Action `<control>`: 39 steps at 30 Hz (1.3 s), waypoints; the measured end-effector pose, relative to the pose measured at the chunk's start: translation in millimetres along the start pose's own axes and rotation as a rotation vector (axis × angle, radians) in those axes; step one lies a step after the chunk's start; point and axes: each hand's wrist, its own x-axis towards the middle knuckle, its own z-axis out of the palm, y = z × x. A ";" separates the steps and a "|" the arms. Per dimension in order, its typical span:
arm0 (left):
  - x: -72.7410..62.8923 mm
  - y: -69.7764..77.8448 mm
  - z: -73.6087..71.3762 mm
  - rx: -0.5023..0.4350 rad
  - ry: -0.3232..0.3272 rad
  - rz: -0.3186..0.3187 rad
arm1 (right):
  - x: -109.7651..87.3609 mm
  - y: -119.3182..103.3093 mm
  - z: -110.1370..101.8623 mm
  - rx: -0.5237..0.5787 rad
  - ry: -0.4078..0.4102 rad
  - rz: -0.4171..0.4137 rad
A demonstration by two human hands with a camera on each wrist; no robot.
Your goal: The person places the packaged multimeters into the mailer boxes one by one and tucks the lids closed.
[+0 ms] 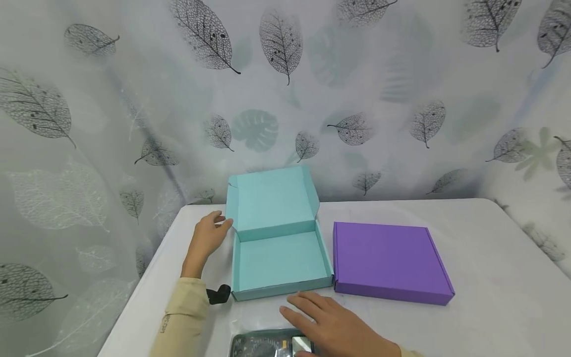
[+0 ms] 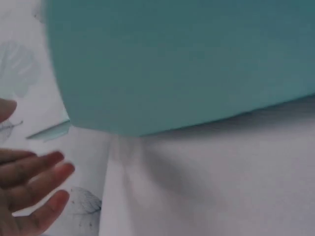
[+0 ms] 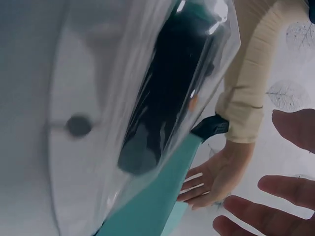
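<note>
A teal cardboard box (image 1: 283, 288) lies on the table with its lid (image 1: 273, 201) raised at the back. Its inside shows only bare cardboard. My left hand (image 1: 208, 238) is beside the lid's left edge, fingers loosely bent; in the left wrist view the fingers (image 2: 37, 172) are apart from the teal cardboard (image 2: 172, 64). Over the front of the table, my right hand (image 1: 332, 325) has its fingers spread, partly covering a dark device (image 1: 263, 344) with a light panel, cut off by the frame's bottom. The right wrist view shows this dark device (image 3: 167, 83) inside a clear plastic bag (image 3: 110, 128).
A closed purple box (image 1: 388, 258) lies to the right of the teal one. Behind the white table (image 1: 499, 277) hangs a leaf-patterned curtain (image 1: 357, 109). A black strap piece (image 1: 218, 294) sticks out from the left sleeve (image 1: 180, 317).
</note>
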 end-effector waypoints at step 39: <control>12.4 -30.1 29.8 -0.320 -0.024 -0.041 | 5.7 -14.3 36.1 0.051 -0.024 -0.004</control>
